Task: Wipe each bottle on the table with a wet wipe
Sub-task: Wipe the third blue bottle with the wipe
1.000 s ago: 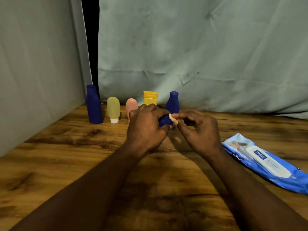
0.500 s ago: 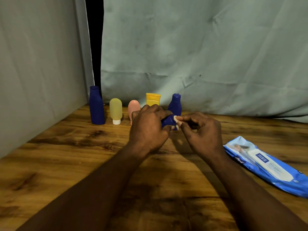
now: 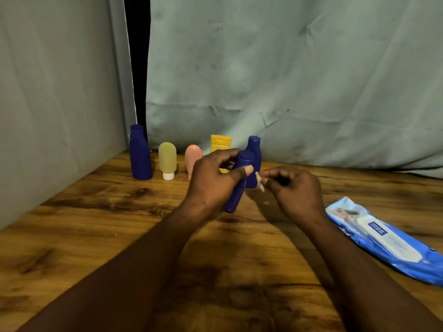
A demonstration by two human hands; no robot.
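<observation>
Blue bottle [image 3: 236, 191] lifted since, left hand [image 3: 211, 180] gripping; right hand [image 3: 296, 191] pinches wipe [image 3: 260, 182]; pack [image 3: 393, 248] reads "mee mee"

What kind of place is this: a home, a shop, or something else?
Probably a staged tabletop set for recording, not a lived-in room. Plain grey-green cloth hangs as a backdrop behind and at the left, and the wooden table carries a row of small bottles and a pack of wet wipes.
</observation>
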